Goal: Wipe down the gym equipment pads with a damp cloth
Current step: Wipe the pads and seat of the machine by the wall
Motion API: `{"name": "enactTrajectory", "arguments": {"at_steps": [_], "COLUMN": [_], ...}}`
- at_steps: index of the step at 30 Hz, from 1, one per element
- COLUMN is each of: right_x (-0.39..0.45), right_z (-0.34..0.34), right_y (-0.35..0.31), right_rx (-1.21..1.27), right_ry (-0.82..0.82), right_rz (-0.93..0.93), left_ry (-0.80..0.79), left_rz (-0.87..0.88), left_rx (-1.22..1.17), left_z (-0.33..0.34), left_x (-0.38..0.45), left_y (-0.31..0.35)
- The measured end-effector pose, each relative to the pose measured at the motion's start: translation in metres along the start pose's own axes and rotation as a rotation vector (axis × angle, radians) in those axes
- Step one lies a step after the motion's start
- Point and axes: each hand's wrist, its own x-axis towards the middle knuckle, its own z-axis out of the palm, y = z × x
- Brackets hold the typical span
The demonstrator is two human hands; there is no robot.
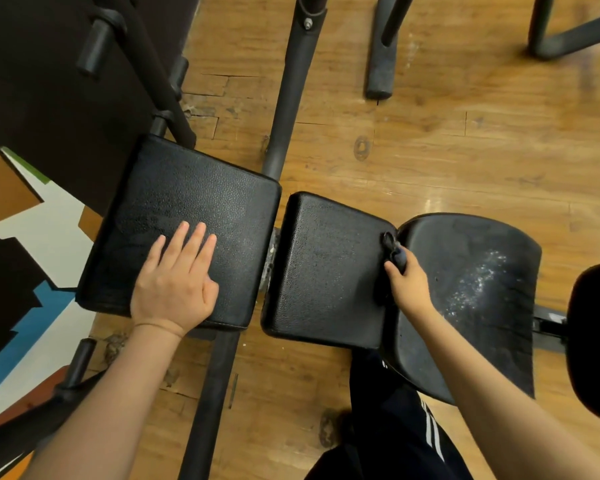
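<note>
Cloth (394,252): soft, limp, bunched at middle pad (329,268) right edge | my right hand (409,289) fingers clamped on it | left hand (175,278) fingers flat, apart on left pad (187,188) | regrip mid-bundle.

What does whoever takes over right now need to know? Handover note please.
Left hand: open, flat on the left pad, bracing.
Right hand: gripping the dark cloth at the seam between the middle pad and the curved seat pad.
Done: cannot tell which pads are finished.
Left: the seat pad shows white speckled residue; wipe it, then recheck the others.
</note>
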Motion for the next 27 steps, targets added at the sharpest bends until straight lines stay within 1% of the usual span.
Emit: {"name": "enactTrajectory", "arguments": {"at_steps": [3, 7, 9, 12, 13, 15, 18, 20, 27], "right_x": [-0.025, -0.034, -0.023, 0.004, 0.014, 0.029, 0.035, 0.024, -0.038], "right_z": [0.005, 0.004, -0.003, -0.016, -0.019, -0.02, -0.013, -0.006, 0.017], "right_y": [0.012, 0.015, 0.008, -0.01, -0.016, -0.027, -0.034, -0.033, 0.0], "right_rx": [-0.004, -0.093, -0.07, 0.02, 0.041, 0.042, -0.056, -0.07, -0.065], "right_ry": [-0.005, -0.006, 0.053, 0.162, 0.172, 0.125, 0.032, 0.023, 0.126], "right_rz": [0.039, 0.12, 0.12, 0.06, 0.044, 0.04, 0.032, 0.031, 0.092], "left_ry": [-0.004, -0.012, -0.016, -0.014, -0.015, -0.027, -0.053, -0.075, -0.092], "left_rz": [-0.006, -0.005, -0.01, -0.006, -0.005, -0.006, -0.012, -0.012, -0.005], "left_rx": [-0.001, -0.012, -0.012, -0.003, 0.0, -0.005, -0.007, -0.015, -0.051], "left_z": [0.0, -0.002, -0.003, -0.002, -0.001, -0.001, -0.003, -0.003, -0.006], "left_x": [0.0, -0.001, -0.001, 0.0, -0.001, -0.002, -0.001, -0.001, 0.001], "left_y": [0.0, 0.001, 0.002, 0.001, 0.001, 0.0, 0.001, 0.001, -0.001]}}
